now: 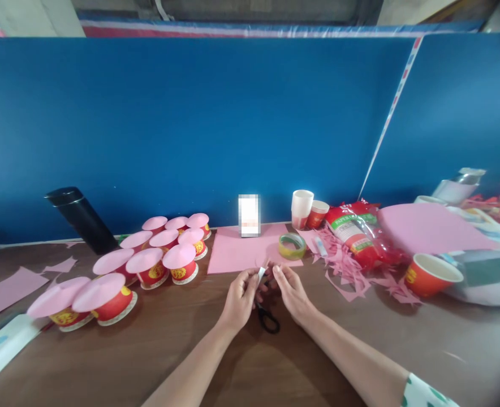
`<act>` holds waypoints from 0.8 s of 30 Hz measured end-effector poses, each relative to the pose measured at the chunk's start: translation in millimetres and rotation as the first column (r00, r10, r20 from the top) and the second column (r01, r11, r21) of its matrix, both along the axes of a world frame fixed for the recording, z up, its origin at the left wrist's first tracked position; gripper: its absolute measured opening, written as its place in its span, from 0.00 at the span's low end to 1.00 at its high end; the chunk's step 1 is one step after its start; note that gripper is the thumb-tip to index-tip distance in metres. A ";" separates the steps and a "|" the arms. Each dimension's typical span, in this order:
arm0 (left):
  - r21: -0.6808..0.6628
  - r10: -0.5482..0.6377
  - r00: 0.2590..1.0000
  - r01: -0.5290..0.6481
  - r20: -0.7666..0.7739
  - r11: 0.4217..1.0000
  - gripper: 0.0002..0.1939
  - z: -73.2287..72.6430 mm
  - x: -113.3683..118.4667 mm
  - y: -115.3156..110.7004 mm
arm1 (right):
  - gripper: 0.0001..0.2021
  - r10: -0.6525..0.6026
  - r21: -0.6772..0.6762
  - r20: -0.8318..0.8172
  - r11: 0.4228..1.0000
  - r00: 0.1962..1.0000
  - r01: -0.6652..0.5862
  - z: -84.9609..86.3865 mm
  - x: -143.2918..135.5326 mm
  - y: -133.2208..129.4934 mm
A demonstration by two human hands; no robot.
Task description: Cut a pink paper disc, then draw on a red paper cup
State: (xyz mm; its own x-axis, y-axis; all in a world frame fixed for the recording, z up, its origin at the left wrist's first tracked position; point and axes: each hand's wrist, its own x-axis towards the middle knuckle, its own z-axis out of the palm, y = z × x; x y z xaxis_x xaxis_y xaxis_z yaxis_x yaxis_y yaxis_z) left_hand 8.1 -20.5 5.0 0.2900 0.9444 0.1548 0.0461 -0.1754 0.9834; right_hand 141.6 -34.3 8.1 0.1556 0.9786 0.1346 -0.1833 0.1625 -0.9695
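Head view, left to right. Far left on the wooden table: loose pink paper sheet, and a black flask tilted against the blue partition. Next, a cluster of upturned red paper cups, each capped with a pink paper disc; they sit packed together, rims down, so the discs stay on top.

Centre: left hand and right hand are close together just above the table, fingertips pinching a small whitish strip between them. It looks like a bit of tape, but it is too small to be sure. The strip is held up off the surface, each hand gripping one end, probably to keep it taut. Black scissors lie flat on the table directly under the hands, within reach. Behind them lies a pink sheet, with a yellow-green tape roll resting on its right edge.

Right: stacked white and red cups against the partition, a red plastic packet, pink offcuts scattered about, one upright red cup, and a big pink sheet over clutter.
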 end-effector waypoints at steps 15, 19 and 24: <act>0.294 -0.003 0.947 0.103 -0.322 0.950 0.11 10.7 -0.3 -13.9 | 0.12 0.098 0.061 -0.114 0.994 0.989 -0.092 2.8 -2.0 -3.4; 0.319 0.009 0.937 0.110 -0.350 0.941 0.11 10.5 -0.4 -15.8 | 0.13 0.089 0.072 -0.093 0.994 0.992 -0.082 1.8 -1.3 -2.7; 0.335 0.001 0.931 0.130 -0.364 0.933 0.12 11.1 0.3 -16.7 | 0.13 0.077 0.062 -0.074 0.995 0.994 -0.072 -0.1 -0.5 -2.2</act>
